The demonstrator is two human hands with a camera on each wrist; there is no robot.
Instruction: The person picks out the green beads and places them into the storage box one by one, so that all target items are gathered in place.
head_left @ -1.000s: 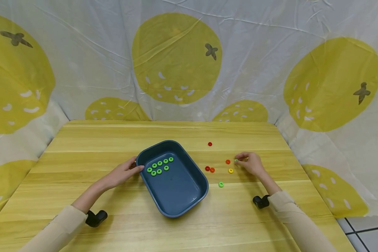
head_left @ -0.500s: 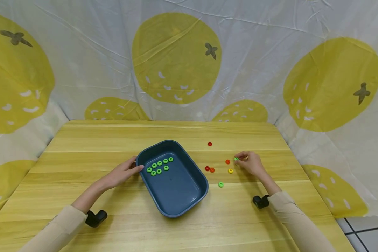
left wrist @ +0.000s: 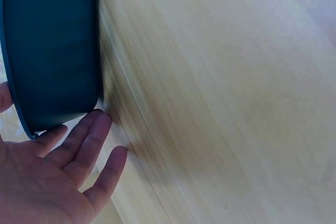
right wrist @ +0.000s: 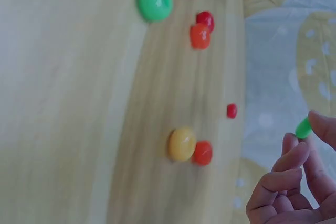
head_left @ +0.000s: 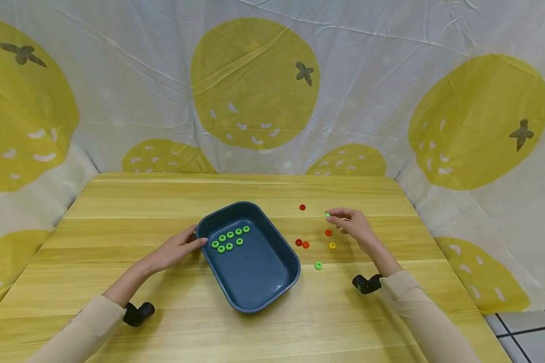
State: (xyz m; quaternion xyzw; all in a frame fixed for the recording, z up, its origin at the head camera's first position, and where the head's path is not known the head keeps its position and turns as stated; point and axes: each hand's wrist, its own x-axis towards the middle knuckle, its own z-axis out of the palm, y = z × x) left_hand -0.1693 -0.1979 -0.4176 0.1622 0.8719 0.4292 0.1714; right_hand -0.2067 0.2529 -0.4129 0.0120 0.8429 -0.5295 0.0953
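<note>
My left hand [head_left: 174,249] holds the far left corner of a dark blue tray [head_left: 254,307], thumb at the rim and fingers against the outer wall. In the left wrist view the fingers [left wrist: 86,145] lie along the tray's side [left wrist: 52,51]. Inside the tray, several green rings [head_left: 229,235] sit in two rows. Right of the tray, my right hand [head_left: 351,224] pinches a green ring [right wrist: 303,128] between thumb and fingertips, raised above the table. Below that hand lie an orange ring [head_left: 328,233] and a yellow ring [head_left: 332,246].
Another green ring [head_left: 318,265] lies right of the tray. A dark red ring [head_left: 298,242] and an orange ring [head_left: 306,245] touch or nearly touch beside it. One red ring [head_left: 302,207] lies farther back. A lemon-print cloth [head_left: 368,101] hangs behind the wooden table [head_left: 163,312].
My right hand has lifted the green ring from beside the orange one and moved it up, back and left. The left hand and tray have stayed still.
</note>
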